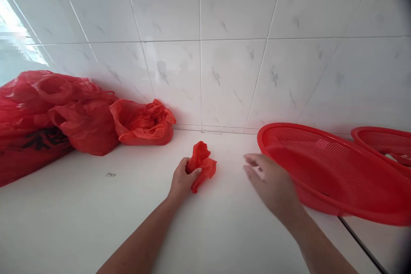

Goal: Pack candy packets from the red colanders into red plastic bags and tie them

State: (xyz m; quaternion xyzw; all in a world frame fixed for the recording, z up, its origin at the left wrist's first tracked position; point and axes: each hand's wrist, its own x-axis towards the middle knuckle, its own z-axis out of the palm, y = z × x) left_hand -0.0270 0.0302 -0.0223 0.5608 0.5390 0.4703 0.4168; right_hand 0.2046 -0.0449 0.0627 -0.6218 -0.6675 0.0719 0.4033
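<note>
A crumpled red plastic bag point(203, 165) is gripped in my left hand point(183, 179), the thumb pressed over its front, low over the white tabletop. To the right, my right hand point(271, 180) hovers apart from the bag, slightly smeared by motion. A gap shows between its thumb and fingers, and I see nothing held there. Just beside and partly behind that hand stands a large red plastic basket point(321, 171) with a mesh wall.
Full red plastic bags point(86, 124) are heaped at the left. A red container point(160, 137) lined with a crumpled bag stands near the tiled wall point(231, 81). A second red basket point(369, 137) with items inside is at far right. The white tabletop point(80, 214) has a seam at lower right.
</note>
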